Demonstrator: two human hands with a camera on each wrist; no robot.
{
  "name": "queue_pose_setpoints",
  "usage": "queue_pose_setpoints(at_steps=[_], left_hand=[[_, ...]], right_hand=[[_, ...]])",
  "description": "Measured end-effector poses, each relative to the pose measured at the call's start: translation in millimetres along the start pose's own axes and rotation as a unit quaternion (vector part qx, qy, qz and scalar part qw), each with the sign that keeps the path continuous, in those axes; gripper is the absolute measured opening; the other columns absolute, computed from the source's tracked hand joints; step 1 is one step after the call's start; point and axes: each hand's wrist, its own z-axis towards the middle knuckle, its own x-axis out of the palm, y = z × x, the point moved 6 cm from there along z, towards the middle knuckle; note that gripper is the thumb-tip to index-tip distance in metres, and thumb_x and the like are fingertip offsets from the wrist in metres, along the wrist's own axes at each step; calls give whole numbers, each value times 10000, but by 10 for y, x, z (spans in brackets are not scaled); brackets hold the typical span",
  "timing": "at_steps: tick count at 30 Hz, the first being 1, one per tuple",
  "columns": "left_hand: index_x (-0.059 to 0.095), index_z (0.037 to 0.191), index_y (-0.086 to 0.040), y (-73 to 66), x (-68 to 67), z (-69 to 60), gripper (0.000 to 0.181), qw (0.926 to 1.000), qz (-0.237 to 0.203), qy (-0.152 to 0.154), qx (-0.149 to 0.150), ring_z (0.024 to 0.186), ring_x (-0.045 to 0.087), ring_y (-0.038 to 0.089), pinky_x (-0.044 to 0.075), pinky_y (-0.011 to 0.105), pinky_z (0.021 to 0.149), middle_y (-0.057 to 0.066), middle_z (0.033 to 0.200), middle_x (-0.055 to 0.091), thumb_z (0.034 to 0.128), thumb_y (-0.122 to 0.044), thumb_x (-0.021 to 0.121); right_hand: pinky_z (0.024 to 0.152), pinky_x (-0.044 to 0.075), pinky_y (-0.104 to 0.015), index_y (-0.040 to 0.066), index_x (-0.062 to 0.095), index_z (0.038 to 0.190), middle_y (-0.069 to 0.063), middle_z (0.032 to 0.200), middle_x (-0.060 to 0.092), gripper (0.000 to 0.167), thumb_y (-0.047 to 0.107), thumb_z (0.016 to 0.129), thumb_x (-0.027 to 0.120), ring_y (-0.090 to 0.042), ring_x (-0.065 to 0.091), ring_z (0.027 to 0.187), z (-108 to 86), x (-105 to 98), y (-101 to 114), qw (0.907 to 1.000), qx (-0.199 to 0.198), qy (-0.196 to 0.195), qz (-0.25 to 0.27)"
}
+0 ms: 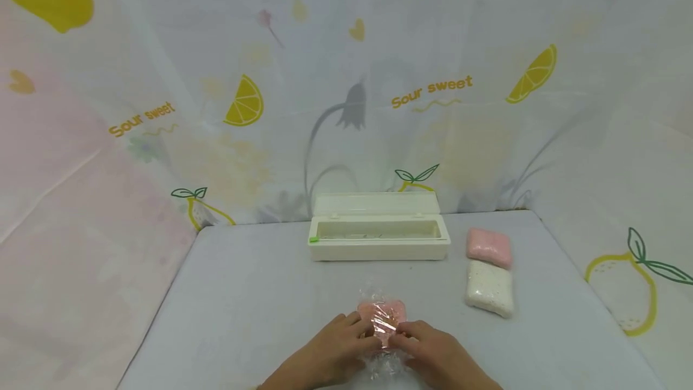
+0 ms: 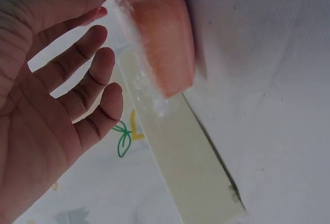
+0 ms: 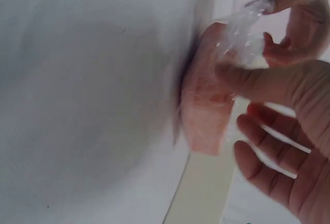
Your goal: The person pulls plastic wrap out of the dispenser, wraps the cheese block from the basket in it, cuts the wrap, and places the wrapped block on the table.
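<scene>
A pink block, soap-like with rounded edges, lies on the table partly covered by crinkled clear plastic film. My left hand is at its left side. In the right wrist view the film is drawn up to that hand's thumb, which holds it. On the right side is my right hand; its thumb presses the film over the block. The other fingers of this hand are loosely bent, away from the thumb. Parts of both index fingers are hidden.
Behind the hands stands a long white box with its lid raised against the printed cloth backdrop. To the right, a second pink block touches a white block. A pale cloth covers the table.
</scene>
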Motion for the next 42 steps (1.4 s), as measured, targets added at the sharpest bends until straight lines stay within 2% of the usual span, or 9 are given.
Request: queue_pose_setpoints(at_steps=[5, 9, 17, 26, 29, 32, 36, 39, 42], left_hand=[[621, 1205, -266, -77, 128, -2, 568, 9994, 113, 241, 215, 1007, 529, 78, 369, 144, 733, -96, 1087, 579, 695, -316, 866], [639, 1157, -269, -107, 212, -15, 465, 9991, 158, 281, 281, 994, 537, 64, 368, 132, 731, -103, 1082, 591, 739, -317, 837], [691, 908, -254, -144, 231, 2, 146, 9994, 266, -49, 214, 817, 511, 18, 332, 106, 654, -123, 904, 582, 801, -228, 788], [639, 994, -235, -114, 220, -44, 249, 9993, 152, -337, -49, 774, 523, 24, 413, 135, 683, -85, 934, 578, 795, -159, 767], [604, 995, -202, -67, 215, -35, 291, 9987, -50, -414, -302, 698, 491, 5, 412, 121, 642, -89, 890, 577, 775, -91, 760], [559, 994, -165, -5, 223, -32, 251, 9964, -286, -469, -650, 612, 398, -4, 365, 111, 556, -90, 796, 543, 828, -78, 725], [530, 961, -123, 74, 236, -11, 162, 9913, -564, -706, -960, 566, 313, -7, 299, 116, 492, -85, 708, 487, 895, -95, 675], [534, 904, -116, 145, 227, 29, 151, 9857, -776, -977, -1135, 565, 310, -30, 279, 95, 486, -93, 693, 475, 899, -103, 684], [550, 866, -117, 231, 237, 80, 165, 9793, -1041, -1069, -1368, 580, 329, -45, 277, 74, 503, -103, 695, 466, 880, -103, 714]], right_hand=[[750, 506, -211, 221, 663, 1215, 1, 1172, 623, 713, 111, 549, 892, -140, 599, 1007, 4, 90, 24, 9971, -752, 58, 78], [782, 507, -209, 206, 703, 1112, 1, 1153, 636, 542, 116, 603, 866, -139, 599, 991, 2, 163, 48, 9947, -1018, -24, -121], [772, 509, -209, 202, 733, 1071, 15, 1116, 646, 274, 221, 804, 794, -109, 609, 954, -10, 207, 71, 9962, -826, 179, -222], [775, 515, -192, 169, 671, 1179, 29, 1132, 653, 213, 251, 993, 608, -76, 647, 962, -43, 193, 53, 9970, -677, 6, 382], [764, 503, -159, 154, 642, 1159, 56, 1111, 650, 174, 216, 1006, 587, -19, 635, 927, -23, 190, 29, 9961, -493, -139, 712], [709, 483, -122, 148, 627, 1118, 93, 1004, 653, 144, 170, 976, 630, 57, 570, 810, 2, 194, -9, 9953, -160, -359, 885], [577, 378, -67, 182, 582, 940, 168, 741, 504, 135, 109, 917, 694, 91, 388, 646, 42, 230, -77, 9924, 621, -558, 904], [517, 302, -69, 207, 500, 809, 198, 666, 353, 252, 94, 904, 704, 85, 313, 586, 74, 264, -136, 9863, 1277, -620, 840], [489, 304, -109, 216, 478, 769, 217, 655, 341, 284, 107, 913, 697, 75, 308, 558, 96, 305, -192, 9775, 1835, -560, 873]])
